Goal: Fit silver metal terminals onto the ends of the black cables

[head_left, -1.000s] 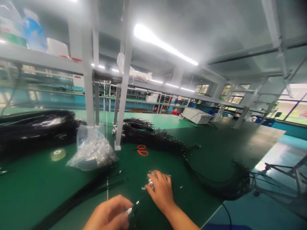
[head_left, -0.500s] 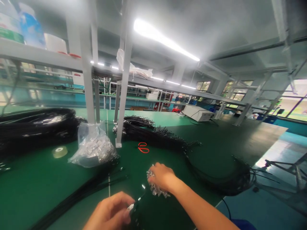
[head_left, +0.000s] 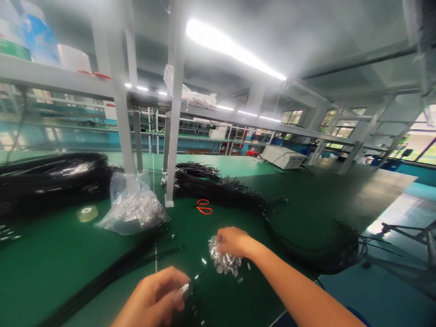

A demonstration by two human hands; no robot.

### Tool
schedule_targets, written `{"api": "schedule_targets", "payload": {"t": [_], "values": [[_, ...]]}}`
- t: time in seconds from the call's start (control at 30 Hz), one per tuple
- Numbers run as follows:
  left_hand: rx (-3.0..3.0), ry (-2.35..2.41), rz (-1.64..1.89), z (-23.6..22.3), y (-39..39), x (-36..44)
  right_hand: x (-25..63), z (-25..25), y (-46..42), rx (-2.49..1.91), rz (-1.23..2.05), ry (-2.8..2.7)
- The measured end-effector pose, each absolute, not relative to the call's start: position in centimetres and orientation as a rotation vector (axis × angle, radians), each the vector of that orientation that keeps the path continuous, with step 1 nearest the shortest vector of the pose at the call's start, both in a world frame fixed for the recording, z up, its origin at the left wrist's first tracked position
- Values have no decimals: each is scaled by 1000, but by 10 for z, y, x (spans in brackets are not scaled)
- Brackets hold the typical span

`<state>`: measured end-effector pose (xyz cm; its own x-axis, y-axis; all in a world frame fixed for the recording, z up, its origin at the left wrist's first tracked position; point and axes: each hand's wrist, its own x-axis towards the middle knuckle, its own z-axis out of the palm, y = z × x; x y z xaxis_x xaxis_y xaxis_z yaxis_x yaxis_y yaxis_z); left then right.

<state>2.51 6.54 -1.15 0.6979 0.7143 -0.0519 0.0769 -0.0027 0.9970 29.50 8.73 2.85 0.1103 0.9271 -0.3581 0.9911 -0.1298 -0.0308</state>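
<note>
My left hand (head_left: 155, 297) is low at the front, its fingers pinched on the silver-tipped end of a thin black wire (head_left: 188, 287). My right hand (head_left: 234, 241) reaches forward over a small heap of silver metal pieces (head_left: 223, 262) on the green table (head_left: 47, 268). Its fingers are curled down onto the top of the heap. A few loose pieces lie scattered around the heap.
A clear bag of metal pieces (head_left: 134, 211) stands at the left by a grey shelf post (head_left: 172, 136). Black cable bundles (head_left: 218, 186) lie behind and to the right, a big coil (head_left: 51, 179) at far left. Red scissors (head_left: 203, 207) and a tape roll (head_left: 87, 213) lie nearby.
My right hand has moved forward and up the table, uncovering the heap of metal pieces below it. The left hand keeps its pinch on the wire end.
</note>
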Motion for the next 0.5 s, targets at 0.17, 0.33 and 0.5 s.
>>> {"api": "schedule_targets", "payload": {"t": [0.17,0.33,0.5], "values": [[1565,709,561,4,60,24,296,24,83,2201,-309,1973],[1593,759,574,13,52,25,270,19,68,2187,-61,2201],[1616,767,579,13,48,29,241,3,63,2155,-65,2365]]}}
